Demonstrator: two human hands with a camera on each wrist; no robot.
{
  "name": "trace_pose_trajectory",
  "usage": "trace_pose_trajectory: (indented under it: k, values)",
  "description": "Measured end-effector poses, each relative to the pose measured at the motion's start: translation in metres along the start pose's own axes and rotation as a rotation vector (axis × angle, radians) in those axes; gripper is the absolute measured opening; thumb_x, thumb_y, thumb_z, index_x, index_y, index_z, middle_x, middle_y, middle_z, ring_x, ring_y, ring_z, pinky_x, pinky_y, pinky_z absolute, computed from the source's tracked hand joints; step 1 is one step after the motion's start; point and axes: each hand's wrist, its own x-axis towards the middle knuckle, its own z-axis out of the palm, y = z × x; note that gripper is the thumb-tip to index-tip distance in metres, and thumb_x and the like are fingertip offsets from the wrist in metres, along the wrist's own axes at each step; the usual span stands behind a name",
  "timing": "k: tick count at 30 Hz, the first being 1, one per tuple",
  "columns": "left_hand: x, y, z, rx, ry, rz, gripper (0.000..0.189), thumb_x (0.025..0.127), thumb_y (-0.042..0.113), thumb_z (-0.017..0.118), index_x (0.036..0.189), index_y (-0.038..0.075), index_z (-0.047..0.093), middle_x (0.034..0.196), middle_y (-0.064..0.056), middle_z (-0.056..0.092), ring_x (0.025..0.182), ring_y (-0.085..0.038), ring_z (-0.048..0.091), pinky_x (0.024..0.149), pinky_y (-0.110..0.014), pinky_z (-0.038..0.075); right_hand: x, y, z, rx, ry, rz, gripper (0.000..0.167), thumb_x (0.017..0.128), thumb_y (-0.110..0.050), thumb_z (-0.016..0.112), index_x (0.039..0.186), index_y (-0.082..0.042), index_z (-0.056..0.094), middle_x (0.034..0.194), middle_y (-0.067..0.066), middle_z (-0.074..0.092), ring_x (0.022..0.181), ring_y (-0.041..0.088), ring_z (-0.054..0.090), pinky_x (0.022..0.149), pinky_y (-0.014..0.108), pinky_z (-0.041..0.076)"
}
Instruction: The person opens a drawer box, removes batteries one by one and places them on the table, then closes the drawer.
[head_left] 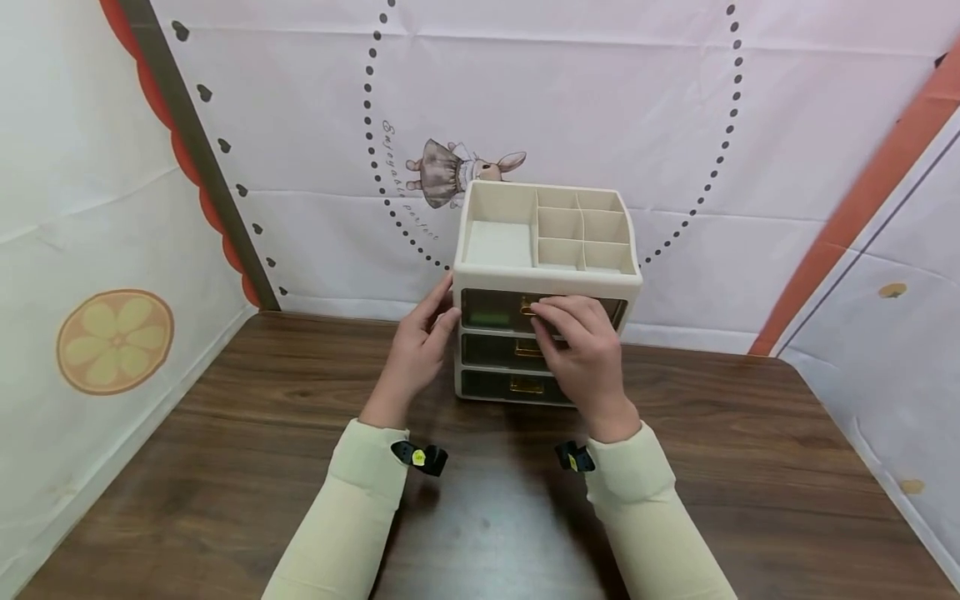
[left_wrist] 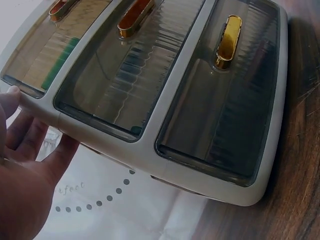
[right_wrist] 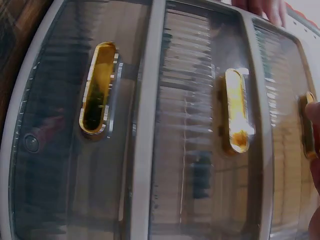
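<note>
on the wooden tabletop [head_left: 262, 433], the right hand [head_left: 581, 350] pinches the top drawer's gold handle [head_left: 528, 307] straight ahead, its long axis level, while the spread left hand [head_left: 420, 346] braces the organizer [head_left: 547, 250].

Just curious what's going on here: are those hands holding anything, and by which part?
The right hand has its fingers at the gold handle of the top drawer. The left hand steadies the cream plastic three-drawer organiser by its left side.
</note>
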Motion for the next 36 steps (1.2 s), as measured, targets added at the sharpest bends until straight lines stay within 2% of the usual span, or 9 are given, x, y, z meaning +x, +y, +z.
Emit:
trace_pose_trajectory:
  k: [3, 8, 15, 25, 36]
  values:
    - [0.002, 0.002, 0.002, -0.008, -0.003, 0.005, 0.05, 0.102, 0.028, 0.048, 0.15, 0.032, 0.034, 0.144, -0.006, 0.051, 0.13, -0.02, 0.05, 0.107, -0.043, 0.043, 0.001, -0.001, 0.003, -0.054, -0.001, -0.035, 0.017, 0.084, -0.002, 0.073, 0.101, -0.004, 0.075, 0.099, 0.011, 0.072, 0.095, 0.031, 0.061, 0.09, 0.042, 0.049]
    - [0.002, 0.003, 0.005, -0.001, -0.006, 0.012, 0.05, 0.102, 0.028, 0.048, 0.15, 0.034, 0.034, 0.143, -0.006, 0.051, 0.129, -0.02, 0.05, 0.106, -0.043, 0.044, -0.001, 0.0, 0.006, -0.111, 0.048, -0.086, 0.018, 0.085, 0.004, 0.068, 0.1, -0.003, 0.074, 0.096, 0.013, 0.07, 0.091, 0.034, 0.059, 0.086, 0.045, 0.049]
    - [0.007, 0.01, 0.008, -0.006, -0.013, 0.042, 0.05, 0.102, 0.026, 0.048, 0.15, 0.031, 0.034, 0.141, -0.009, 0.053, 0.127, -0.021, 0.051, 0.105, -0.043, 0.045, 0.003, 0.0, -0.002, -0.146, 0.032, -0.095, 0.018, 0.086, 0.005, 0.066, 0.099, -0.004, 0.075, 0.094, 0.012, 0.069, 0.089, 0.031, 0.059, 0.083, 0.042, 0.051]
    - [0.008, 0.008, 0.003, -0.044, -0.025, 0.011, 0.05, 0.102, 0.024, 0.048, 0.15, 0.031, 0.036, 0.14, -0.01, 0.053, 0.126, -0.022, 0.052, 0.102, -0.044, 0.046, 0.005, -0.013, -0.015, -0.134, -0.012, -0.136, 0.019, 0.085, 0.005, 0.066, 0.099, -0.003, 0.075, 0.093, 0.011, 0.069, 0.087, 0.028, 0.06, 0.08, 0.039, 0.052]
    - [0.001, -0.002, -0.001, -0.067, -0.02, -0.021, 0.048, 0.103, 0.023, 0.048, 0.15, 0.023, 0.037, 0.139, -0.013, 0.052, 0.129, -0.025, 0.049, 0.104, -0.048, 0.044, -0.008, -0.038, -0.023, -0.103, -0.01, -0.151, 0.02, 0.088, 0.005, 0.059, 0.098, -0.004, 0.075, 0.093, 0.009, 0.068, 0.085, 0.026, 0.059, 0.078, 0.036, 0.051]
